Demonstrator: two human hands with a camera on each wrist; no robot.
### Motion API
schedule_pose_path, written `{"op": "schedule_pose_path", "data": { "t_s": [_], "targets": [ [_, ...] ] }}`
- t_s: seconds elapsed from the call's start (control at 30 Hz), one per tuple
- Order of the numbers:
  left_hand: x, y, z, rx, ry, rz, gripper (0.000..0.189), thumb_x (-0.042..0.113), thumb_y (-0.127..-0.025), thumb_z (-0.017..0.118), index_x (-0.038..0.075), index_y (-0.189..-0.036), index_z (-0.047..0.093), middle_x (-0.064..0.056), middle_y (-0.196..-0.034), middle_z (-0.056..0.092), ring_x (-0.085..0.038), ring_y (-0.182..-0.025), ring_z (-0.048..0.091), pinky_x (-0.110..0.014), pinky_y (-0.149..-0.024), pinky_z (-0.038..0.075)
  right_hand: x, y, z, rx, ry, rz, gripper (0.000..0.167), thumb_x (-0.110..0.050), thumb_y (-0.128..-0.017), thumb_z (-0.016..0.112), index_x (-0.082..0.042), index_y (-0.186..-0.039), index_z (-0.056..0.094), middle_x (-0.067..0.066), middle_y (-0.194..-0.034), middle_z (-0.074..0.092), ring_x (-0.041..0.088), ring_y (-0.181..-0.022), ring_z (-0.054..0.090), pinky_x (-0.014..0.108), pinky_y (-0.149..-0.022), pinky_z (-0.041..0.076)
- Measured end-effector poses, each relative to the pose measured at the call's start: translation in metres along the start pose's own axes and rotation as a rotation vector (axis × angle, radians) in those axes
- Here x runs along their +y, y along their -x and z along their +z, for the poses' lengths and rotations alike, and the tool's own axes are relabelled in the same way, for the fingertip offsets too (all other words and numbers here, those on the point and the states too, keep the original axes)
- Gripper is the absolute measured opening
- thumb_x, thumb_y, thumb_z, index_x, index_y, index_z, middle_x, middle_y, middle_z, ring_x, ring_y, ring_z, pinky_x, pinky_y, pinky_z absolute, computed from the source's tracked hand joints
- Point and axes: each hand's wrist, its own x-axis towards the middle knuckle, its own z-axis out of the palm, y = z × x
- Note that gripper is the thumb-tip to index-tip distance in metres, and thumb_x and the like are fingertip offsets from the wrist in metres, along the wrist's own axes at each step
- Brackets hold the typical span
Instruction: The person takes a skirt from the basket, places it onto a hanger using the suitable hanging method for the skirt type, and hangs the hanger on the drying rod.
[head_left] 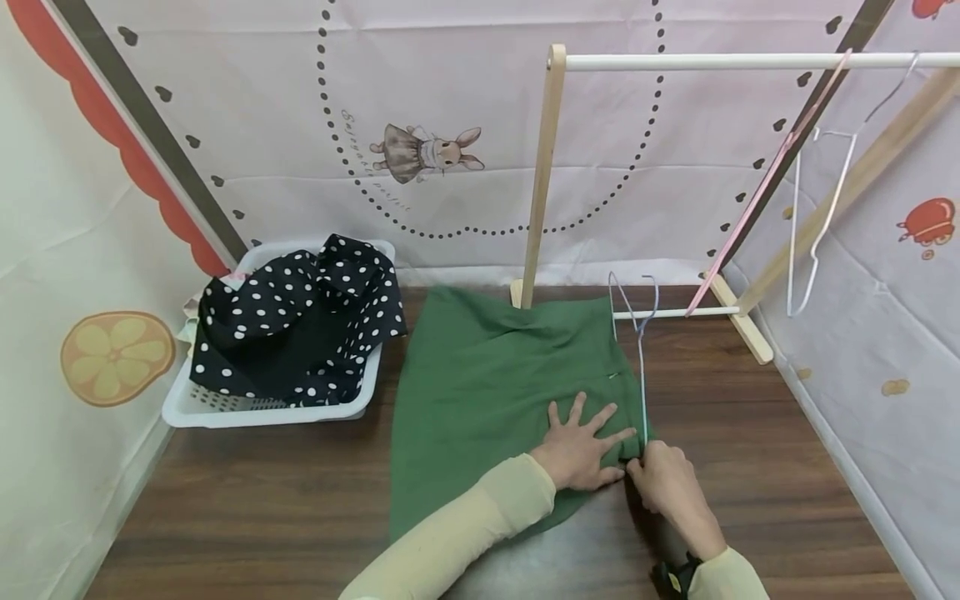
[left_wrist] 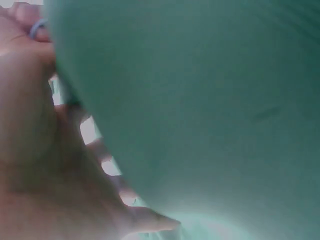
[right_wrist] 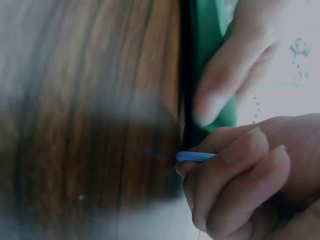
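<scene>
A green garment (head_left: 495, 375) is spread over the brown surface, its upper edge reaching the foot of the wooden rack. My left hand (head_left: 577, 450) rests on its lower right part with the fingers spread wide. In the left wrist view, green fabric (left_wrist: 200, 115) fills most of the picture beside that hand. Just right of it, my right hand (head_left: 670, 483) grips a thin pale-blue hanger (head_left: 642, 383) at the garment's right edge. The right wrist view shows a blue end of the hanger (right_wrist: 195, 156) between curled fingers, with the left thumb (right_wrist: 220, 95) close above.
At the left, a white basket (head_left: 270, 417) holds black polka-dot cloth (head_left: 300, 325). A rack with a white rail (head_left: 697, 62) stands at the back right, bearing a white hanger (head_left: 840, 192) and a pink hanger (head_left: 772, 179). Printed cloth walls (head_left: 465, 75) enclose the surface.
</scene>
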Motion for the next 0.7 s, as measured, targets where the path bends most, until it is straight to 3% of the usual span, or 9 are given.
{"op": "schedule_pose_path", "data": {
  "t_s": [0.07, 0.17, 0.23, 0.3, 0.37, 0.47, 0.57, 0.7],
  "targets": [
    [-0.006, -0.001, -0.003, -0.016, 0.081, 0.028, 0.065, 0.072, -0.092, 0.029, 0.050, -0.151, 0.010, 0.011, -0.161, 0.004, -0.032, -0.147, 0.004, -0.062, -0.109, 0.022, -0.001, -0.003, 0.000, 0.002, -0.004, 0.007, 0.032, -0.006, -0.094, 0.053, -0.005, -0.062, 0.053, 0.006, -0.046, 0.052, 0.018, -0.037, 0.052, 0.030, -0.037, 0.043],
    [-0.023, -0.005, -0.009, -0.013, 0.293, 0.103, 0.060, 0.062, -0.098, 0.030, 0.041, -0.153, 0.018, 0.006, -0.162, 0.009, -0.029, -0.147, 0.007, -0.060, -0.110, 0.019, -0.003, -0.004, 0.000, 0.006, -0.006, 0.012, 0.030, -0.006, -0.094, 0.054, -0.005, -0.063, 0.052, 0.007, -0.048, 0.053, 0.018, -0.038, 0.052, 0.030, -0.037, 0.043],
    [-0.037, -0.011, -0.014, 0.035, 0.438, 0.150, 0.054, 0.049, -0.103, 0.032, 0.034, -0.154, 0.025, 0.002, -0.161, 0.015, -0.025, -0.146, 0.013, -0.058, -0.111, 0.018, -0.005, -0.004, 0.000, 0.014, 0.004, 0.007, 0.030, -0.007, -0.093, 0.055, -0.005, -0.063, 0.052, 0.007, -0.048, 0.053, 0.018, -0.039, 0.053, 0.031, -0.038, 0.043],
    [-0.052, -0.017, -0.019, 0.119, 0.498, 0.158, 0.049, 0.037, -0.104, 0.035, 0.027, -0.152, 0.032, 0.000, -0.159, 0.023, -0.022, -0.144, 0.021, -0.056, -0.110, 0.021, -0.005, -0.002, -0.001, 0.025, 0.027, 0.019, 0.031, -0.009, -0.092, 0.056, -0.005, -0.061, 0.053, 0.006, -0.048, 0.053, 0.018, -0.039, 0.053, 0.031, -0.038, 0.042],
    [-0.065, -0.025, -0.022, 0.218, 0.482, 0.109, 0.046, 0.032, -0.105, 0.038, 0.023, -0.150, 0.038, -0.002, -0.156, 0.029, -0.022, -0.142, 0.027, -0.053, -0.107, 0.025, -0.005, 0.001, -0.002, 0.044, 0.058, 0.020, 0.032, -0.011, -0.091, 0.059, -0.006, -0.060, 0.053, 0.005, -0.047, 0.053, 0.018, -0.040, 0.053, 0.032, -0.037, 0.042],
    [-0.080, -0.034, -0.021, 0.311, 0.369, -0.044, 0.046, 0.035, -0.104, 0.043, 0.022, -0.148, 0.041, -0.004, -0.155, 0.032, -0.028, -0.139, 0.030, -0.049, -0.102, 0.031, -0.002, 0.008, 0.000, 0.092, 0.109, -0.006, 0.035, -0.015, -0.091, 0.063, -0.007, -0.058, 0.052, 0.003, -0.044, 0.051, 0.017, -0.039, 0.052, 0.034, -0.036, 0.041],
    [-0.093, -0.042, -0.017, 0.320, 0.289, -0.171, 0.049, 0.037, -0.102, 0.047, 0.025, -0.149, 0.039, -0.005, -0.156, 0.029, -0.033, -0.139, 0.027, -0.048, -0.099, 0.031, 0.000, 0.016, 0.004, 0.145, 0.141, -0.048, 0.038, -0.017, -0.091, 0.065, -0.009, -0.057, 0.050, -0.001, -0.042, 0.047, 0.015, -0.036, 0.049, 0.033, -0.034, 0.039],
    [-0.104, -0.047, -0.013, 0.320, 0.257, -0.232, 0.051, 0.038, -0.102, 0.049, 0.024, -0.149, 0.039, -0.006, -0.156, 0.028, -0.035, -0.139, 0.026, -0.048, -0.097, 0.030, 0.001, 0.028, 0.008, 0.170, 0.154, -0.062, 0.039, -0.014, -0.092, 0.059, -0.010, -0.055, 0.048, -0.002, -0.040, 0.044, 0.015, -0.035, 0.046, 0.031, -0.033, 0.036]
  ]
}}
